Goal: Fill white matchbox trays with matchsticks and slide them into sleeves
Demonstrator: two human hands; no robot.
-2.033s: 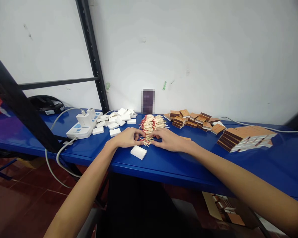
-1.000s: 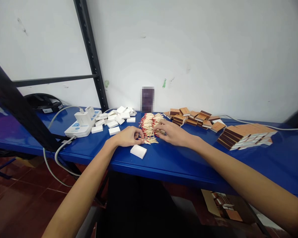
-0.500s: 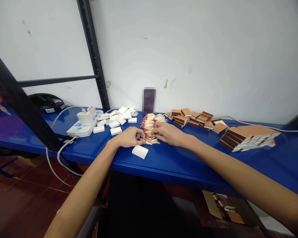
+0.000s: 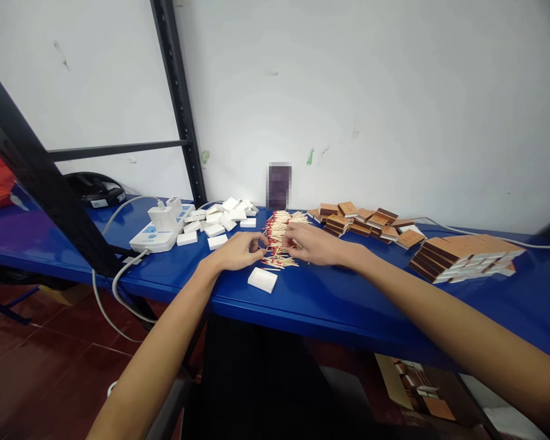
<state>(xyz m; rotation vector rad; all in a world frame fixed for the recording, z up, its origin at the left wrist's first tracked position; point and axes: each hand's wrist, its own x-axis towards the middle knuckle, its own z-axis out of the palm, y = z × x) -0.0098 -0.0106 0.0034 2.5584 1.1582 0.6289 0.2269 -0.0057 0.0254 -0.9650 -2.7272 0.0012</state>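
Observation:
A long heap of matches (image 4: 280, 222) with red heads and pale sticks lies on the blue table between my two hands. On its left side, my left hand (image 4: 238, 250) has its fingers curved, thumb and forefinger apart beside the match heads, with nothing visible between them. From the right, my right hand (image 4: 314, 244) reaches in with its fingertips pinched together on matches; how many is hidden. Close to the table's front edge, just below the heap, sits a white matchbox tray (image 4: 263, 280). A few loose matches lie between this tray and the heap.
Several white trays (image 4: 215, 230) are piled at the left, beside a power strip (image 4: 158, 235) with cables. Brown matchbox sleeves (image 4: 376, 220) lie scattered at the back right. A neat stack of matchboxes (image 4: 462, 253) stands farther right. A black shelf post (image 4: 178, 91) rises behind the trays.
My left fingers have parted and drawn slightly back from the matches at the near end of the heap. My right hand stays at the heap's right side. The view has shifted slightly.

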